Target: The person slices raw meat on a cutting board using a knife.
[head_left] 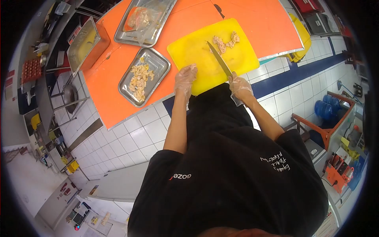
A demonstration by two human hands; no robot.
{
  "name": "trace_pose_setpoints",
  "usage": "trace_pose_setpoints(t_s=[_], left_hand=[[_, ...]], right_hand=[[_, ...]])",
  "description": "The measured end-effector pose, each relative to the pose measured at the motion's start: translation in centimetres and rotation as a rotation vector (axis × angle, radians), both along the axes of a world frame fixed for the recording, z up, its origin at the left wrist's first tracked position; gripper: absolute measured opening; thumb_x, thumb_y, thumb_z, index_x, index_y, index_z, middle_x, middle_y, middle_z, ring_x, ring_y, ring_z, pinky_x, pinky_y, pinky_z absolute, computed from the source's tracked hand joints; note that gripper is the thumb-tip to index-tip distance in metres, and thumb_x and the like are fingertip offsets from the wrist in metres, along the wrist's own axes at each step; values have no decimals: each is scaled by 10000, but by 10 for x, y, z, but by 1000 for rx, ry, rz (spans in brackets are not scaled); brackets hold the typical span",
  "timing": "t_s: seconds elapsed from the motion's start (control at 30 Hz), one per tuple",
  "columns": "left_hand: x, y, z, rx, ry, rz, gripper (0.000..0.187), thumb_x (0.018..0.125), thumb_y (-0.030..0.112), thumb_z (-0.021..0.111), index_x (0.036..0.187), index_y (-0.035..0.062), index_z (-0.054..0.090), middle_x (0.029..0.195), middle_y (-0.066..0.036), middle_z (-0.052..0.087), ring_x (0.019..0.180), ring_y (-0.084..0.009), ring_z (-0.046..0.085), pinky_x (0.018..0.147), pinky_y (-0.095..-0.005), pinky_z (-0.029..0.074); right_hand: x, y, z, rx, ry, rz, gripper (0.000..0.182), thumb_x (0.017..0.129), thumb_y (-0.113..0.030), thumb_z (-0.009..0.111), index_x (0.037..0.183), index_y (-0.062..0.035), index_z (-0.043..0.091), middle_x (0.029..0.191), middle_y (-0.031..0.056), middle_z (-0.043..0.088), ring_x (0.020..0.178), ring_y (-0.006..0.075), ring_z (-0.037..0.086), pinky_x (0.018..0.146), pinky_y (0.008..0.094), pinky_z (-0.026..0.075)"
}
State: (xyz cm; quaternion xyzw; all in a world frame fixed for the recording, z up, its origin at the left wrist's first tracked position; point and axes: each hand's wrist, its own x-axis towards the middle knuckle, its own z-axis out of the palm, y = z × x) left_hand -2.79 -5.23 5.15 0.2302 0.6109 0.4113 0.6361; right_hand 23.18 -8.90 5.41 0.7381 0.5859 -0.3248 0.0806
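A yellow cutting board (189,47) lies on the orange table, with small pieces of pale cooked meat (219,43) near its far right part. My right hand (240,87), in a clear plastic glove, is closed round the handle of a kitchen knife (220,60). The blade points forward over the board, its tip beside the meat. At the board's left edge is my left hand (184,82), also gloved, with its fingers curled together. Whatever it may hold is too small to make out. Left of it, a metal tray (157,81) bears a heap of cut meat (139,81).
Behind that tray, a larger metal tray (151,36) holds a clear plastic bag (139,19) with food in it. A deep metal container (85,46) stands at the left end of the orange table (103,87). White floor tiles (142,132) show below the near edge.
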Motion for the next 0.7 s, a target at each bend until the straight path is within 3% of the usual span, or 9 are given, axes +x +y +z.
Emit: trace_pose_setpoints(t_s=[0.23,0.33,0.4,0.43,0.5,0.57,0.63,0.7], left_hand=[[-10,-1,-4,-56,18,-83,408,1085,357,760,1285,1,765,1030,-45,732,916,-125,631,883,-302,512],[-5,-3,-3,-1,-131,11,467,1140,430,652,1244,-10,768,1135,-110,762,1045,-173,667,955,-341,506],[-4,-3,-5,0,-256,69,458,1175,414,568,1130,-6,746,1353,-193,733,1171,-227,672,991,-374,502],[-5,-3,-7,0,-257,67,458,1175,414,568,1130,-6,746,1353,-193,733,1171,-227,672,991,-374,502],[-7,-3,-6,36,-393,61,419,1182,381,530,1055,18,694,1549,-237,633,1254,-256,657,1010,-374,496],[-4,-1,0,18,-365,62,388,1177,366,533,1047,29,677,1586,-237,601,1260,-256,651,1013,-368,489],[-3,-1,-4,3,-337,61,358,1172,350,537,1039,41,659,1623,-236,570,1265,-257,645,1016,-363,483],[-2,1,-6,63,-163,-130,384,1177,374,504,1134,41,691,1549,-222,643,1261,-232,648,1013,-341,469]], right_hand=[[-2,1,7,-20,-11,-4,441,1187,-464,388,1303,-97,603,1095,268,775,1063,503,740,921,616,572],[-3,1,6,-22,-15,-8,447,1187,-466,389,1305,-92,603,1100,266,777,1066,500,742,924,613,574],[-3,0,5,-17,-21,-8,452,1187,-466,388,1306,-88,604,1102,267,778,1065,500,744,925,613,575],[-3,0,7,-16,-19,-2,458,1188,-466,385,1309,-83,605,1104,268,780,1064,502,745,925,613,576],[-4,0,8,-15,-19,2,465,1189,-466,382,1311,-78,606,1105,270,781,1062,504,746,926,614,577],[-3,-1,8,19,7,-1,521,1187,-456,384,1348,-20,619,1054,331,763,1009,542,734,890,637,568],[-4,-2,5,26,5,-5,518,1187,-454,385,1347,-20,619,1061,331,763,1017,540,733,895,637,566],[-5,-2,5,35,4,-10,515,1188,-452,386,1347,-20,619,1068,331,763,1025,538,732,901,636,564]])
